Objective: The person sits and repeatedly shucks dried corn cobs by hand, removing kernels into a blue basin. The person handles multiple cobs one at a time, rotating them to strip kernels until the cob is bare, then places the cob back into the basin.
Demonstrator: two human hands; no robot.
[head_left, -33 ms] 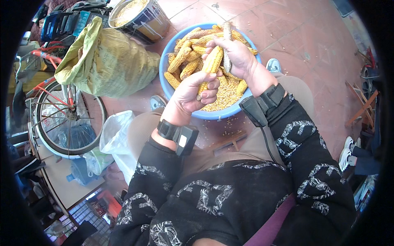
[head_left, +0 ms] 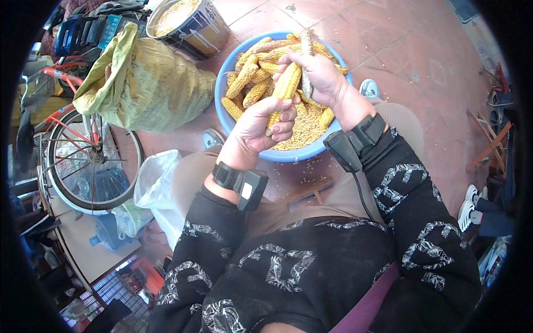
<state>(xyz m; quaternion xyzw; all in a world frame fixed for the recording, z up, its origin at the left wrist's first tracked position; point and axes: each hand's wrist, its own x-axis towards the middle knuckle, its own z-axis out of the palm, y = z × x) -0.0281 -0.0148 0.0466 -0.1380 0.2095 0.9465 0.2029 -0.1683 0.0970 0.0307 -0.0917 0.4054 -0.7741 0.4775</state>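
My left hand (head_left: 263,126) is closed around the lower part of a yellow ear of corn (head_left: 287,82), which is tilted up to the right and still full of kernels. At its upper end, my right hand (head_left: 320,75) presses against the ear. A long greyish-white corncob (head_left: 307,89) without yellow kernels passes through the right hand's grip, showing above and below it; part of it is hidden by the fingers. Both hands are over a blue basin (head_left: 223,114) holding several ears of corn (head_left: 242,77) and loose yellow kernels (head_left: 302,132).
Left of the basin stands a yellow-green woven sack (head_left: 161,83). Behind it is a bucket (head_left: 205,33) of kernels. A bicycle wheel (head_left: 94,158) and white plastic bag (head_left: 158,180) are at the left. Kernels lie scattered on the tiled floor (head_left: 383,50). Another person's shoe (head_left: 467,208) shows at right.
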